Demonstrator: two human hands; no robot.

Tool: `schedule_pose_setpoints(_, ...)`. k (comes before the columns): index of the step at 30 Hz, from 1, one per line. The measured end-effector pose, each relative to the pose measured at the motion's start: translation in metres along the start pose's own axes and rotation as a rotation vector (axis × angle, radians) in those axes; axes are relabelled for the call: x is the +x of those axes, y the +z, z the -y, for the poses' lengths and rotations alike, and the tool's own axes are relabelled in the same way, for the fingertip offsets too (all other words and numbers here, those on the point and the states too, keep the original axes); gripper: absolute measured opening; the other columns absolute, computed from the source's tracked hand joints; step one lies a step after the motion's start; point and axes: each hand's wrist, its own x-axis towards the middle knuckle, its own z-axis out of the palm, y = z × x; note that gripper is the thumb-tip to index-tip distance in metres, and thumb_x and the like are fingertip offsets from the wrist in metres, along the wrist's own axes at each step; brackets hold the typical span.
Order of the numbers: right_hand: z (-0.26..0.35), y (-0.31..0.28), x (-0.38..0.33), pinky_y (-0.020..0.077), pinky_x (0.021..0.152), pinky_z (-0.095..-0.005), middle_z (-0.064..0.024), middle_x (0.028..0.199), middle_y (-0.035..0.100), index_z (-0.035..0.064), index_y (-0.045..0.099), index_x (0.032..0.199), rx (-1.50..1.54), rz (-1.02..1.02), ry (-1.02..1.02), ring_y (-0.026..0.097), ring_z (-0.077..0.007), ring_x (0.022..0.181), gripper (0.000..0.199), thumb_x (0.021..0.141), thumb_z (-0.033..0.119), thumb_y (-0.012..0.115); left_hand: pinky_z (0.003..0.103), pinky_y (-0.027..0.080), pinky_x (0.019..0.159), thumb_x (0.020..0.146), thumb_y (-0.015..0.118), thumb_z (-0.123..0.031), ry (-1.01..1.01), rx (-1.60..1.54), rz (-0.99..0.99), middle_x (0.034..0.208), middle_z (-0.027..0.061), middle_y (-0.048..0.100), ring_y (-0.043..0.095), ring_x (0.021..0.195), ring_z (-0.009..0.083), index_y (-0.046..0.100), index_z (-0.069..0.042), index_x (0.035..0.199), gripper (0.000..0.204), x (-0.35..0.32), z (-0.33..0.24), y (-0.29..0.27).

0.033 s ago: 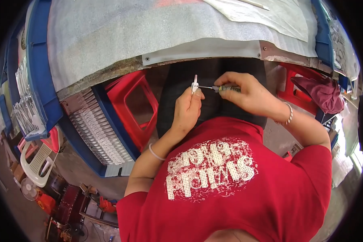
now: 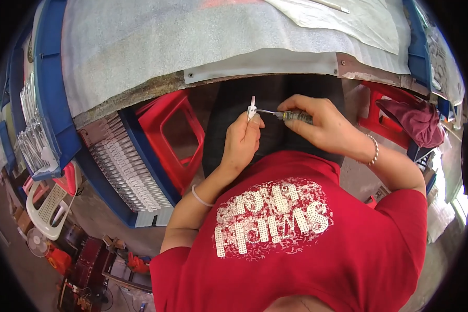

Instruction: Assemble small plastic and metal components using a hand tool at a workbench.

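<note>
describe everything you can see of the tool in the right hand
The tool has a thin, metallic-looking shaft and thicker, dark, mottled handle. Above the lap, it points left across the view. The right hand grips the handle; the tip meets or nearly meets the small white piece in the left hand.

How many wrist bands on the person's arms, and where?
2: a pale band on the forearm behind the left hand, and a beaded band behind the right hand. No others show.
</note>
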Motion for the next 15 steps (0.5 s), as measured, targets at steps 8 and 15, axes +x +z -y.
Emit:
schedule_pose_setpoints(8,0.006,0.002,-0.014,0.0471,0.070,-0.0398,-0.0195,0.089,0.057,-0.0043,0.057,0.109,-0.147,0.023,-0.115,0.058,-0.0358,0.079,0.029,0.081,0.003,0.059,0.020,0.030,0.041,0.099,0.044,-0.020,-0.082,-0.069,0.003,0.057,-0.0047,0.040,0.036,0.047,0.0023,0.051,-0.002,0.084,0.025,-0.001,-0.006,0.002)
schedule_pose_setpoints(15,-0.001,0.006,-0.020,0.0475,0.068,-0.0393,-0.0196,0.089,0.056,-0.0038,0.057,0.109,-0.156,-0.002,-0.144,0.058,-0.0370,0.079,0.030,0.080,0.002,0.060,0.023,0.031,0.042,0.099,0.044,-0.020,0.056,0.121,-0.040,0.058,-0.0025,0.042,0.037,0.048,0.0027,0.051,-0.001,0.084,0.024,-0.001,0.006,0.006)
